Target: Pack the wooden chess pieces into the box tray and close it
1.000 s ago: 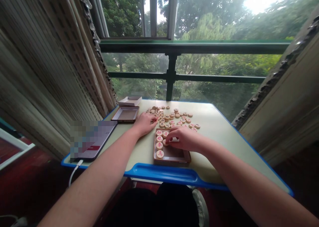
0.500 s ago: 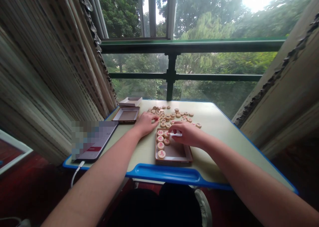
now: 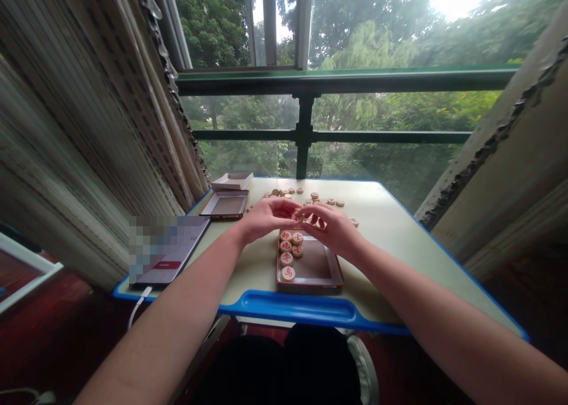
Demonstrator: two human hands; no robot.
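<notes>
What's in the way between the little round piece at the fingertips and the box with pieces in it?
Only the left hand and right hand at the piece, and the far rim of the box; nothing else shows between.

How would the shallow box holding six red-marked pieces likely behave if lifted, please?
The shallow box has thin walls, so probably bends slightly. Its six pieces sit toward the left, so they may slide across if tilted.
</notes>
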